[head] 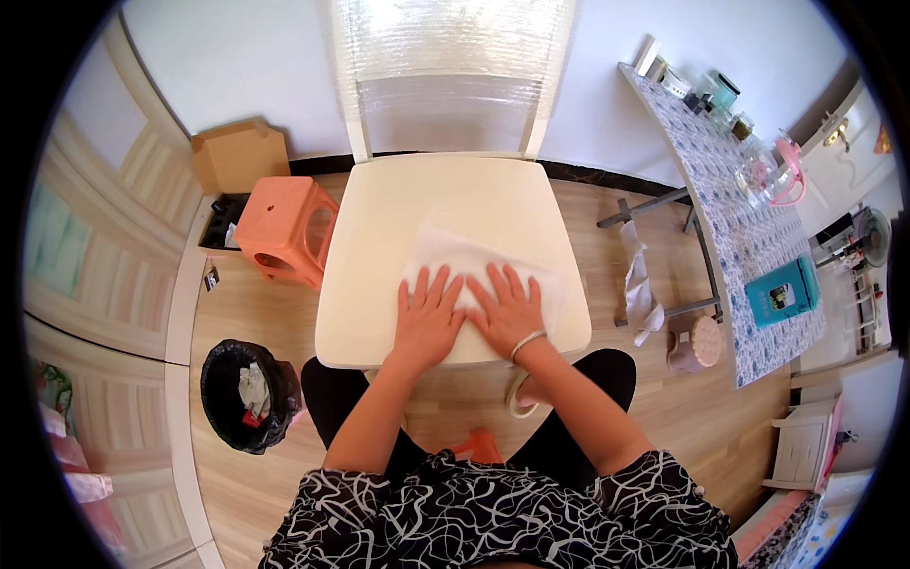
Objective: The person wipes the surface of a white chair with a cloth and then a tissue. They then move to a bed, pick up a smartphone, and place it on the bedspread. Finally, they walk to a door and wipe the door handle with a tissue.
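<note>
A thin white sheet (pixel 455 249), paper or cloth, lies flat on the cream seat of a chair (pixel 441 188) in front of me. My left hand (pixel 428 316) rests palm down on the sheet's near left part, fingers spread. Beside it my right hand (pixel 508 309), with a bangle on the wrist, presses palm down on the sheet too. The two thumbs nearly meet. Neither hand grips anything. The sheet's near edge is hidden under my hands, and its right side blends with the seat. Clear plastic film wraps the chair's backrest (pixel 455 107).
Left of the chair stand an orange plastic stool (pixel 274 213), an open cardboard box (pixel 238 156) and a black-lined trash bin (pixel 220 398). At right, a patterned table (pixel 718 192) carries a glass pitcher (pixel 764 174), several jars and a teal box (pixel 782 293). My knees flank the seat's front edge.
</note>
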A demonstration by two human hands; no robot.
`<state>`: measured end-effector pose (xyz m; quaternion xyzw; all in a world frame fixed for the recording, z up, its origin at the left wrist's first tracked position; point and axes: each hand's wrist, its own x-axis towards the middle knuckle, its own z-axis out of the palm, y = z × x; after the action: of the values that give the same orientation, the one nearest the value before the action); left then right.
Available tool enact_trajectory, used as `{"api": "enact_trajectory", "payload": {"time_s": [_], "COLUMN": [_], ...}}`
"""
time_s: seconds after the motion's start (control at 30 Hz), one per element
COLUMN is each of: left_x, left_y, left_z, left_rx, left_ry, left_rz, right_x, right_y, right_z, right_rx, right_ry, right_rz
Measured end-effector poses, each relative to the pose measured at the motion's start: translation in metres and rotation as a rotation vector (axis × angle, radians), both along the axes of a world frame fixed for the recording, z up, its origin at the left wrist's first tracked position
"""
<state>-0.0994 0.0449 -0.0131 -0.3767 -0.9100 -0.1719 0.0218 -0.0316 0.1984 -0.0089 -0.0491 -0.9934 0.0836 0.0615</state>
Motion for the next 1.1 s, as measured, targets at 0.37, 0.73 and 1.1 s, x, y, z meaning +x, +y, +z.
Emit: {"api": "enact_trajectory", "payload": {"time_s": [0.37,0.73,1.1], "left_x": [0.018,-0.01,-0.002], "left_y": [-0.116,-0.059,-0.014], "left_z": [0.018,-0.008,0.008], "left_rx": [-0.023,-0.079,-0.124], "left_ry": [-0.007,0.033,-0.087], "left_rz": [0.12,0.339,0.068], "right_x": [0.004,-0.065,-0.027], "right_y": [-0.101,-0.046,0.032], "right_z": [0.005,0.005,0.008], "right_rx": [-0.047,-0.084,-0.065], "right_ry": [0.036,-0.121,-0.11], "right_rz": [0.227,-0.161,-0.415]}}
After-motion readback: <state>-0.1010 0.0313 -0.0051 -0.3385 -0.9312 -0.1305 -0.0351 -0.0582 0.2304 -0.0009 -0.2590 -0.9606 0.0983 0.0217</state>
